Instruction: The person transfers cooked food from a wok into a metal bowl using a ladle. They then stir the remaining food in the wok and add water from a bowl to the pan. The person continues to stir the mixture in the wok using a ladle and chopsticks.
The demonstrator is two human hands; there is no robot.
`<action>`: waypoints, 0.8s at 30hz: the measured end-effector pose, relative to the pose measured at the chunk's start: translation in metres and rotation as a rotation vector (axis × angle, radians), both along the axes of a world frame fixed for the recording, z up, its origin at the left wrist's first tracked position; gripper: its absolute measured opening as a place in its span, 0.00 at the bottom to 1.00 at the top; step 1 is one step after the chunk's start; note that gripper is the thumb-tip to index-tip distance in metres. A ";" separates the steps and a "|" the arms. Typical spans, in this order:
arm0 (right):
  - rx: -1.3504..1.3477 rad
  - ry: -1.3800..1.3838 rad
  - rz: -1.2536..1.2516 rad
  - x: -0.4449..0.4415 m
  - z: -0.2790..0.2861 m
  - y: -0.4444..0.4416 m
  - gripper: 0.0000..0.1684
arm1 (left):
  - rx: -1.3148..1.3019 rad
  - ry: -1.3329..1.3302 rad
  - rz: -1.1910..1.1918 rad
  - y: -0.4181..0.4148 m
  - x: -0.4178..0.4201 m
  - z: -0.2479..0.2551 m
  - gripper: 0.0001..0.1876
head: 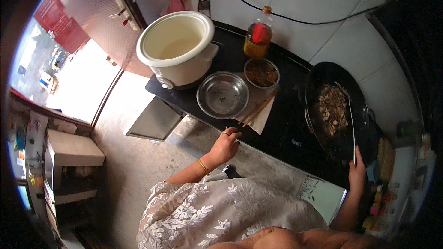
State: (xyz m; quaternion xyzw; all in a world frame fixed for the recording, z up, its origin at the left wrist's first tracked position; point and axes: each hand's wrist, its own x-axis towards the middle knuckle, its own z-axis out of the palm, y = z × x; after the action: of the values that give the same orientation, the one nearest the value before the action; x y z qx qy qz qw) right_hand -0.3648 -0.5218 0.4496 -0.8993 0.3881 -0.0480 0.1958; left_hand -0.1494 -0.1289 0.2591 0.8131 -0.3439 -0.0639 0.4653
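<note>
My right hand (357, 171) grips the handle of a metal spatula (352, 124). The spatula's far end rests in a dark wok (320, 76) on the right of the counter. Chopped, mixed food (332, 110) lies in the wok, partly over the spatula's blade. My left hand (225, 146), with a ring and a gold bracelet, hovers by the counter's front edge, fingers loosely bent and nothing visible in them. Just beyond it are a pair of wooden chopsticks (258, 110) on a pale sheet (262, 124) and a nearly empty steel bowl (222, 95).
On the black counter (283, 128) stand a white electric cooker (187, 71), a bottle of yellow-brown liquid (256, 43) and a bowl of dark reddish food (262, 72). A black cable (294, 20) runs along the tiled wall. At left, a door (93, 17) stands open.
</note>
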 end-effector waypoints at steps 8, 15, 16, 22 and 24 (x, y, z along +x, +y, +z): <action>0.079 0.158 -0.159 0.008 0.011 0.028 0.33 | 0.031 -0.028 0.013 -0.004 0.006 -0.007 0.19; 0.222 -0.001 -0.383 -0.038 0.003 0.032 0.32 | -0.072 0.231 0.107 0.001 0.020 -0.033 0.12; 0.298 -0.049 -0.405 -0.042 -0.008 0.034 0.32 | -0.033 0.338 0.160 0.006 0.028 -0.033 0.08; 0.324 -0.171 -0.338 -0.062 -0.016 0.056 0.32 | -0.586 1.136 0.497 0.028 0.043 -0.042 0.10; 0.269 -0.140 -0.411 -0.057 -0.009 0.068 0.32 | -0.686 1.115 0.581 0.032 0.048 -0.049 0.11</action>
State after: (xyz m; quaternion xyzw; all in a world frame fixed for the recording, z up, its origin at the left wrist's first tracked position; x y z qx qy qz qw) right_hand -0.4214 -0.4536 0.4409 -0.7618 0.5512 -0.0969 0.3262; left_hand -0.1013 -0.0972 0.2099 0.5261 0.1749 -0.2319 0.7993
